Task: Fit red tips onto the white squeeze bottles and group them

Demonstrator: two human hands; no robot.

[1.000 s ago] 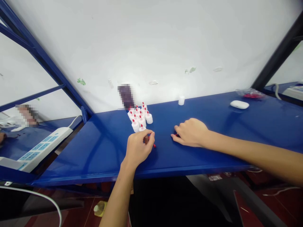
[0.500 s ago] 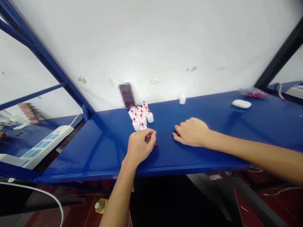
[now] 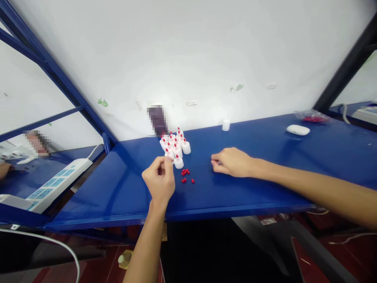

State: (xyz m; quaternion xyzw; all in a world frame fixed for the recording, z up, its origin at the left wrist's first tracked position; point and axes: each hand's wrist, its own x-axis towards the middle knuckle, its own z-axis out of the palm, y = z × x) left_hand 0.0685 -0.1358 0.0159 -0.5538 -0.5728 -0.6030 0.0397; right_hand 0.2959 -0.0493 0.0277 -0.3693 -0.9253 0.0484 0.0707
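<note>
Several white caps with red tips [image 3: 178, 162] stand in a cluster on the blue table [image 3: 123, 184]. My left hand [image 3: 160, 177] is at the near left edge of this cluster, thumb and forefinger pinched; whatever they hold is too small or hidden to name. A few small red pieces [image 3: 185, 172] lie in a loose group right of my left hand. My right hand [image 3: 229, 162] rests farther right over the table with curled fingers, and what it holds, if anything, is hidden.
One plain white cap [image 3: 226, 125] stands near the wall. A white oval case [image 3: 298, 130] and a clear bag with red pieces [image 3: 313, 117] lie at the right. On the left are a power strip [image 3: 54, 184] and a blue frame. A person's hand [image 3: 5, 169] shows at far left.
My left hand has moved left, away from the small red pieces, which now show. My right hand has shifted slightly left. A person's hand shows more at the far left.
</note>
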